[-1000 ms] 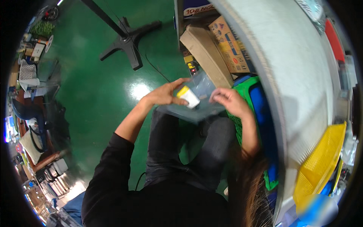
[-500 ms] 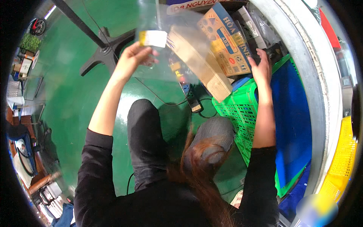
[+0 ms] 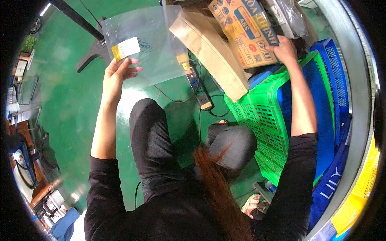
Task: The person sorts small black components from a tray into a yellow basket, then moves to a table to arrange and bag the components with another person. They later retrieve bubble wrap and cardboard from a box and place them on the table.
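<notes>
My left hand (image 3: 117, 74) pinches the lower left corner of a clear plastic bag (image 3: 161, 44), beside a white and yellow label (image 3: 126, 48) on it. The bag is spread flat and see-through, held above the green floor. On the right, my right hand (image 3: 286, 51) closes on the lower right edge of a printed yellow and blue cardboard box (image 3: 245, 34). A long tan cardboard piece (image 3: 213, 56) leans slantwise between the bag and the printed box, its lower end at the green crate's corner.
A green plastic crate (image 3: 257, 124) with a blue inside stands by my right knee, a blue crate (image 3: 329, 68) behind it. On the floor lie a power strip (image 3: 201, 90) and its cables. A black stand foot (image 3: 94, 54) is at far left.
My left hand has brought the plastic bag left and lower, and it now lies flatter in view. My right hand has closed on the printed box's edge. The view has shifted slightly.
</notes>
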